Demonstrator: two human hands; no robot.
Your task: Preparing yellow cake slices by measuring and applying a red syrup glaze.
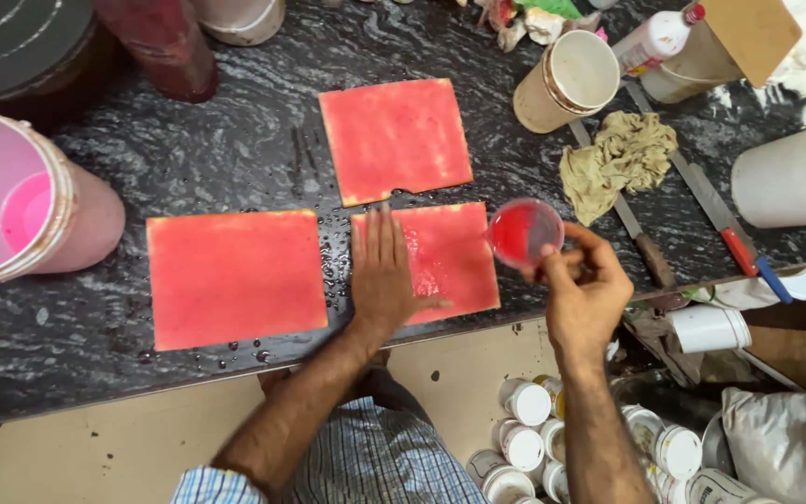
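Observation:
Three flat red-soaked square sheets lie on the dark marble counter (235, 149). My left hand (384, 275) presses flat, fingers spread, on the left part of the near-right sheet (454, 257), which looks wet and glossy. My right hand (585, 285) holds a small clear cup of red liquid (524, 231) tilted over that sheet's right edge. The near-left sheet (235, 275) and the far sheet (394, 138) lie untouched.
A big pink-filled bucket (20, 201) stands at the left. A tipped paper cup (566, 82), a crumpled rag (618, 159), knives (701, 196), a white bottle (655, 39) and a white tub (790, 177) crowd the right. Small white jars (524, 439) sit on the floor below.

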